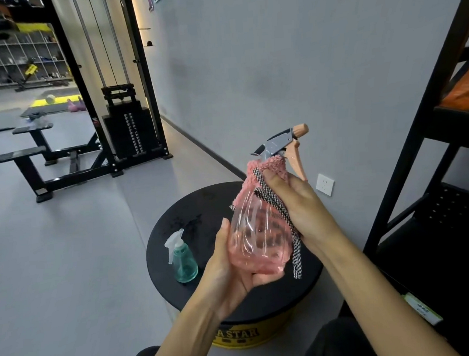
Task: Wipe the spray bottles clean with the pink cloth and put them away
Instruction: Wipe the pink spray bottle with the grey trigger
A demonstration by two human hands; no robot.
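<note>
Above the round black tabletop [175, 219], the left hand [229, 271] cups the base of the pink spray bottle [256, 240], fingers curled round it. The right hand [300, 209] clamps the pink cloth [269, 168] against the bottle's neck. Hard rubbing could twist the smooth bottle out of that low grip, so that it drops onto the tabletop and topples the green spray bottle [183, 260] standing on its left part.

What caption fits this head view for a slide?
Left hand holds a pink spray bottle, right hand presses the pink cloth to its neck; a green bottle stands on the black stool.
</note>
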